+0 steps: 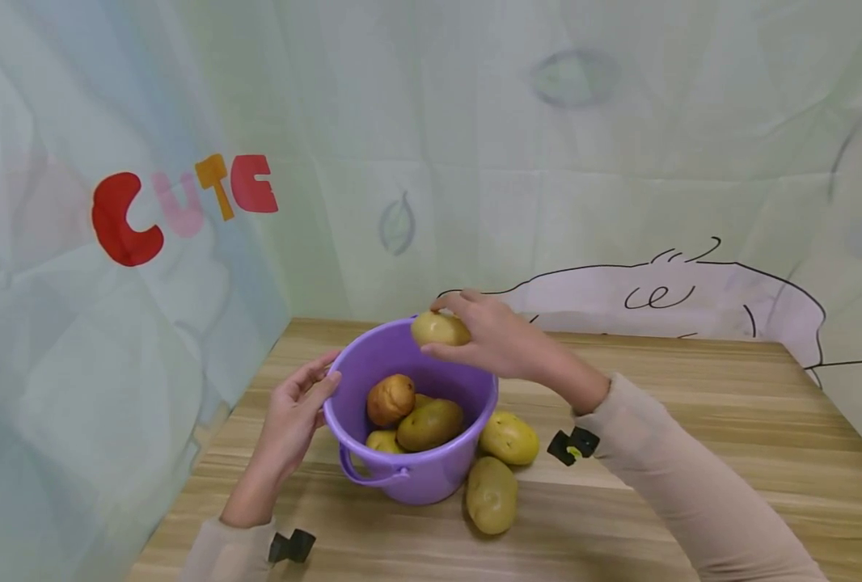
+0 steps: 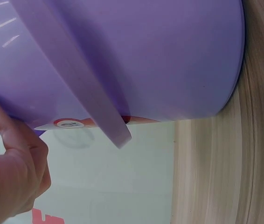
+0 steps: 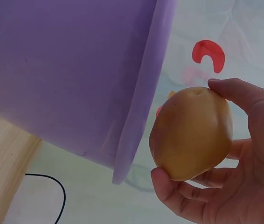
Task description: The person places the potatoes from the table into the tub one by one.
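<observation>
A purple bucket [image 1: 431, 477] stands upright on the wooden table, its handle [image 1: 373, 477] hanging down at the front. My left hand [image 1: 293, 416] grips the bucket's rim on the left side, thumb over the edge. In my right hand [image 1: 500, 335] a potato [image 1: 437, 330] is held between thumb and fingers, over the far right part of the rim. The right wrist view shows this potato [image 3: 192, 133] beside the bucket's rim [image 3: 141, 98]. Inside the bucket lie several potatoes, among them a browner, lumpy one [image 1: 390, 399] and a smoother one [image 1: 431, 424].
Two potatoes lie on the table right of the bucket: a yellow one [image 1: 509, 438] and a duller one [image 1: 492, 495] nearer the front. The wooden table [image 1: 693, 453] meets a printed cloth backdrop [image 1: 475, 202] at its back and left.
</observation>
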A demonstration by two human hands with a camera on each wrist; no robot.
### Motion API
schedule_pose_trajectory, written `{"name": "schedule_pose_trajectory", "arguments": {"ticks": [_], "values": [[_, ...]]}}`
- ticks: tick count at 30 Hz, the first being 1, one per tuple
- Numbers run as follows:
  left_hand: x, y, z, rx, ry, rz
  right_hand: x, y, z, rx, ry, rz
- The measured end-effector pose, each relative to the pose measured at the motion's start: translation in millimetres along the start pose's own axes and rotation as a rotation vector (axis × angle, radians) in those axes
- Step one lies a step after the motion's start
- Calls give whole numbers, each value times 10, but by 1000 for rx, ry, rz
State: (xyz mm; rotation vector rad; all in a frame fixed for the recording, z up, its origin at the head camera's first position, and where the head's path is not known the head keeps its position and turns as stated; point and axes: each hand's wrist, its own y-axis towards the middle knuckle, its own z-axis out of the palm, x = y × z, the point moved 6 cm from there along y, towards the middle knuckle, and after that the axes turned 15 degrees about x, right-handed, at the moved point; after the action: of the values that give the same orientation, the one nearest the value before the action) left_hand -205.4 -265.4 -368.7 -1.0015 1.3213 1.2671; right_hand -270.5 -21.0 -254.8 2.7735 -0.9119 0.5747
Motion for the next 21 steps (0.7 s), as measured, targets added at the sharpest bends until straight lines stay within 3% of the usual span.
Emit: {"name": "schedule_pose_trajectory", "arguments": {"ticks": [11,21], "values": [[14,-1,1,-5,1,-9,-37,-20,10,6,-8,-15],[14,0,4,-5,-3,4,-121,-120,-19,-52,-15,-65]]}}
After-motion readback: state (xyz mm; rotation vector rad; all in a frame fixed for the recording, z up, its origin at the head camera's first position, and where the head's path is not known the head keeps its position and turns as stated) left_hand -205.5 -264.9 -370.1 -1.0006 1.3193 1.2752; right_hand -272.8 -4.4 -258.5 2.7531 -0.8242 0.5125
